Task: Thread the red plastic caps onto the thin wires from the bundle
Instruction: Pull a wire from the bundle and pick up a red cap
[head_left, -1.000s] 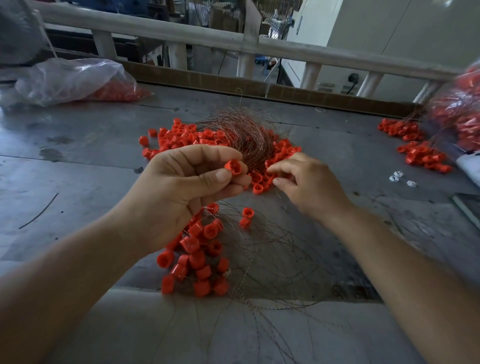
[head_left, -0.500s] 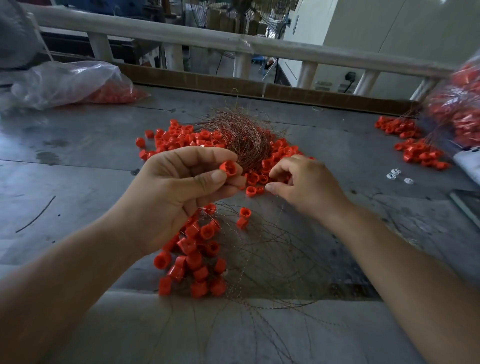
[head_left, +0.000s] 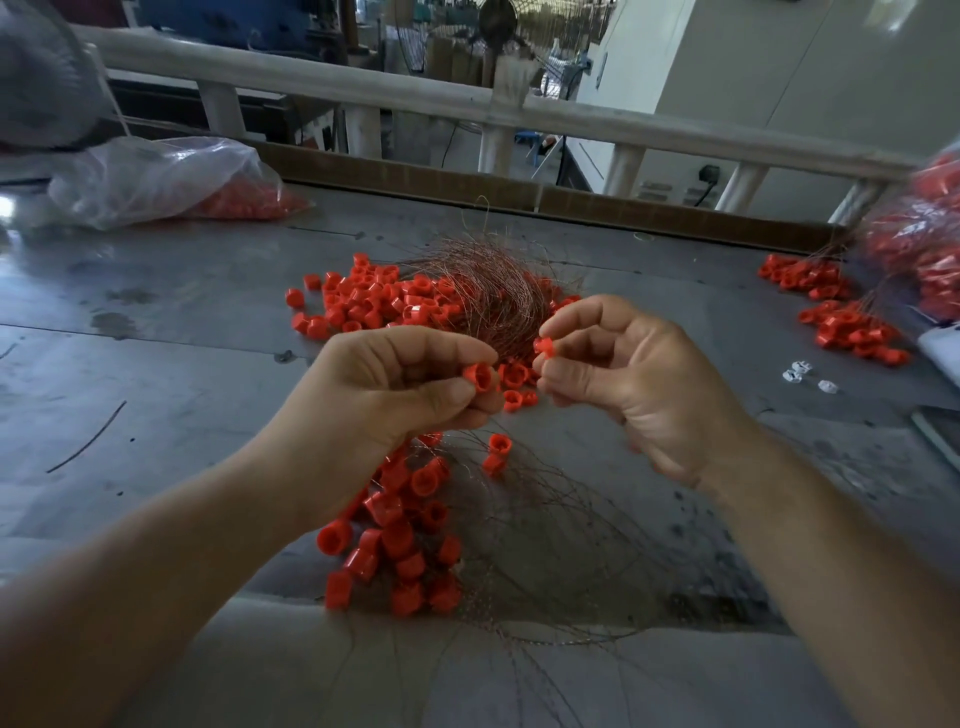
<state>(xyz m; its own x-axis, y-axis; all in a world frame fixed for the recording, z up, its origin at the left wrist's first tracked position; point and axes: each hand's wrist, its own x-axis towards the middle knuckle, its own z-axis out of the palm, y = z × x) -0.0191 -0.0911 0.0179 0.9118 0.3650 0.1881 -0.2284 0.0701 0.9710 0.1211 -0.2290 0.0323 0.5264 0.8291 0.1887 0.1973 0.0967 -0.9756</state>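
My left hand (head_left: 384, 400) pinches a red cap (head_left: 478, 375) between thumb and forefinger, its open end facing right. My right hand (head_left: 628, 384) is raised just to its right and pinches a second red cap (head_left: 544, 345) at the fingertips. Behind both hands lies a tangled bundle of thin coppery wires (head_left: 493, 291) among a heap of loose red caps (head_left: 374, 301). Below my left hand, a cluster of red caps on wires (head_left: 400, 535) rests on the table, with thin wire loops (head_left: 561, 561) spreading to the right. No wire shows clearly between my fingers.
The grey metal table (head_left: 156, 374) carries a clear plastic bag of red caps (head_left: 171, 182) at the back left and another bag (head_left: 924, 239) at the far right. More caps on wires (head_left: 841, 322) and small white pieces (head_left: 802, 371) lie right. A wooden rail (head_left: 363, 101) borders the back.
My right hand has lifted off the cap heap and turned palm-up with a red cap pinched in it. My left hand has kept its cap and stayed nearly in place.
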